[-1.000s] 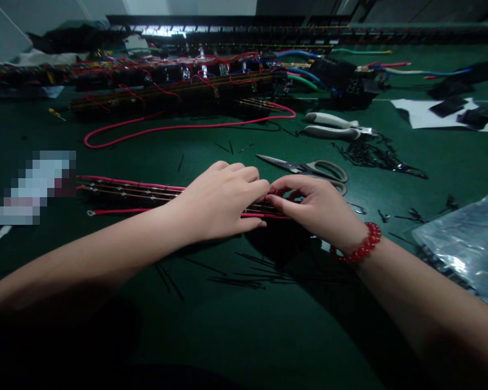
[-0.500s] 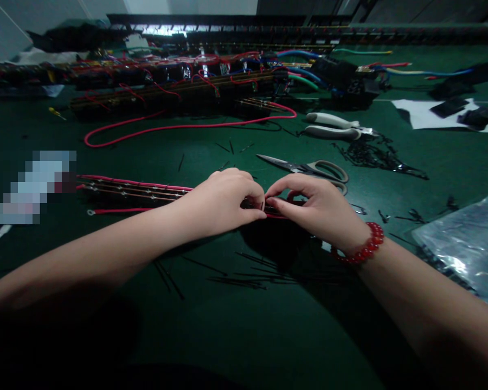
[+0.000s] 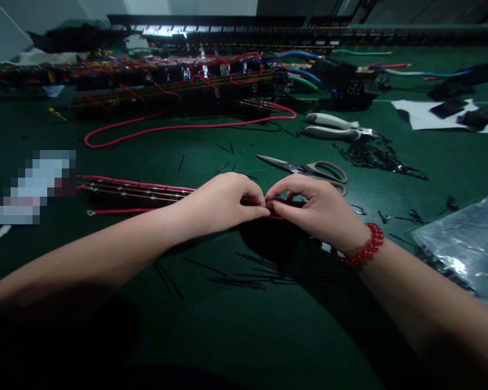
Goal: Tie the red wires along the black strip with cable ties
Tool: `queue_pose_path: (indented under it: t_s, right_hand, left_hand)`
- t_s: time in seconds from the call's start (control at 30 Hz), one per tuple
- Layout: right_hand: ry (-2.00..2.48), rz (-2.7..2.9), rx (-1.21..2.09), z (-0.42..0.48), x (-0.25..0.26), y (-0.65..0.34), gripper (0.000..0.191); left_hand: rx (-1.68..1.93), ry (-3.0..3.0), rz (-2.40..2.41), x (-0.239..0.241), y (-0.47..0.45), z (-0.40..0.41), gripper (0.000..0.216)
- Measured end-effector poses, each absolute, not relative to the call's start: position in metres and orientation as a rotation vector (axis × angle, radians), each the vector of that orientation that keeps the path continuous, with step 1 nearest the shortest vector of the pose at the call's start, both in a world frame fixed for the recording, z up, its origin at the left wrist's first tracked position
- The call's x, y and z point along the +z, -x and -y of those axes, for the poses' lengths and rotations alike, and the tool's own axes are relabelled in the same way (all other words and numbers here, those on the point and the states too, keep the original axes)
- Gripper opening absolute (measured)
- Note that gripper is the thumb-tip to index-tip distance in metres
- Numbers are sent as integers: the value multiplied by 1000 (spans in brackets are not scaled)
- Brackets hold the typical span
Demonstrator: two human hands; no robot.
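A long dark strip with red wires (image 3: 130, 194) lies across the green mat in front of me. My left hand (image 3: 223, 203) rests on its right part with the fingers curled and pinched together. My right hand (image 3: 315, 208), with a red bead bracelet at the wrist, meets it fingertip to fingertip and pinches the same spot on the strip. What sits between the fingertips is too small to make out.
Scissors (image 3: 309, 169) lie just beyond my right hand, and white-handled pliers (image 3: 333, 125) farther back. Cut black tie ends (image 3: 244, 273) are scattered near me and at the right. A loose red wire (image 3: 179, 128) curves before more wired strips (image 3: 174, 86). A plastic bag (image 3: 467, 244) lies at the right.
My left hand's fingers have curled from flat on the strip into a pinch. Both hands have drawn closer at the fingertips.
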State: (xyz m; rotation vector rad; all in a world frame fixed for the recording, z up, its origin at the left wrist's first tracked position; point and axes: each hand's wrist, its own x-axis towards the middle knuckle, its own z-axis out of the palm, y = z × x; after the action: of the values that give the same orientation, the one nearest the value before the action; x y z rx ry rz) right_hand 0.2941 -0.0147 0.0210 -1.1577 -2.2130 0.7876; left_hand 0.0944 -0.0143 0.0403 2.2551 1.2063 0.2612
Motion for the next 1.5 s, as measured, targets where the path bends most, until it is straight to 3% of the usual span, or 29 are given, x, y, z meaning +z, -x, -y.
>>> queue_pose_path:
  t_s: [1.5]
  right_hand:
    - [1099,2137,772,17,15,-295,4]
  left_hand:
    - [315,-2184,-1241,37,-96,16,17]
